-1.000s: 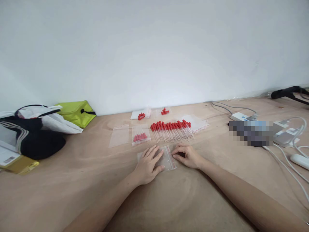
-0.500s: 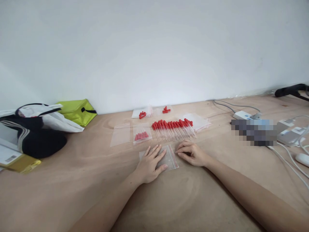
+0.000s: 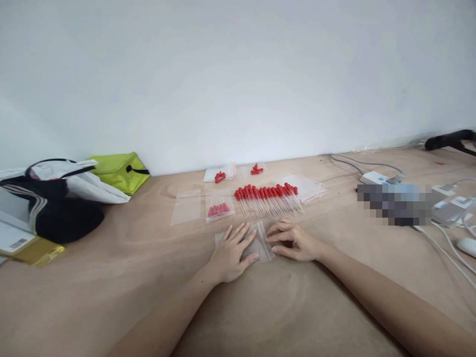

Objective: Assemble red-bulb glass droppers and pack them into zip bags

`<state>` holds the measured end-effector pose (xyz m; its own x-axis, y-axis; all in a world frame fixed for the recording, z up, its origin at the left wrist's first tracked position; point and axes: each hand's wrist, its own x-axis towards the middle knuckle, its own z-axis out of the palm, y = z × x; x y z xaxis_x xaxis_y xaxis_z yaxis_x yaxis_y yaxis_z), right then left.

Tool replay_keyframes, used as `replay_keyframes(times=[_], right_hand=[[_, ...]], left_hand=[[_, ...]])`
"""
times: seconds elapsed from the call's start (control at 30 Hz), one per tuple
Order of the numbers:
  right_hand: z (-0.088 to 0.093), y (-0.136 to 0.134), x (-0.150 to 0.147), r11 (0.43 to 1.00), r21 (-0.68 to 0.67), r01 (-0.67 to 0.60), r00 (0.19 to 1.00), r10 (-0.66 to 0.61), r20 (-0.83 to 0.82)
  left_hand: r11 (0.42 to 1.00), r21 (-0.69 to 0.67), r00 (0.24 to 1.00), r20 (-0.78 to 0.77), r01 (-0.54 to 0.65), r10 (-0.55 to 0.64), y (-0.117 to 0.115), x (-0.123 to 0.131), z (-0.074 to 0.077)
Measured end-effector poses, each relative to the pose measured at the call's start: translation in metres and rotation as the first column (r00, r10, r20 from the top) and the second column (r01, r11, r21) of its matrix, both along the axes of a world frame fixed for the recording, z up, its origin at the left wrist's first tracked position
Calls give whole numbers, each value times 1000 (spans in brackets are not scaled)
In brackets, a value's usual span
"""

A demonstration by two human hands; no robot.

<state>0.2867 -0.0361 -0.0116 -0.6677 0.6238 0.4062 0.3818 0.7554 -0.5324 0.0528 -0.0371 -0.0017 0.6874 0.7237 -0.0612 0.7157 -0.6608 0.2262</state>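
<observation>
Clear plastic zip bag [image 3: 261, 244] lies at six o'clock on the bench [image 3: 122, 253]; left hand [image 3: 234, 254] spread flat atop, apparently steadying it; right hand [image 3: 292, 241] half-curled at its zip edge, gripping nothing visible; red-topped droppers [image 3: 265, 192] ranked toward one o'clock, seemingly for order.

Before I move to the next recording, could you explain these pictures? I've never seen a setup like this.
There is no machine here, only a person working bare-handed. Every picture comes from one camera worn on the head, looking forward and down. The left hand lies flat on a clear bag; the right hand has its fingers at that bag's zip edge, but whether they grip it I can't tell. Beyond them on the table lies a row of red-tipped sticks, with a packed bag to its left. Farther left are a cap and a green bag; on the right, a power strip.
</observation>
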Motion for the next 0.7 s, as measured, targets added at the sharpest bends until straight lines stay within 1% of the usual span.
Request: replay_keyframes(times=[0.1,0.2,0.27,0.37,0.5,0.7], right_hand=[[4,-4,-5,997,48,-54,996,51,73],[6,-7,-8,995,95,-17,984,0,179],[6,-8,-9,995,103,-10,975,-13,220],[5,-7,-9,994,100,-48,972,23,232],[3,-5,-13,984,98,-147,970,123,210],[2,-5,-17,976,148,-158,972,128,196]], left_hand=[[1000,-2,999,32,-2,2,0,0,-1],[1000,4,998,68,3,-3,1,-1,-2],[1000,5,997,80,10,-10,2,-1,-3],[1000,6,996,88,15,-16,3,-1,-4],[1000,4,996,86,10,-10,5,0,-4],[1000,20,994,108,7,-9,7,-1,-5]])
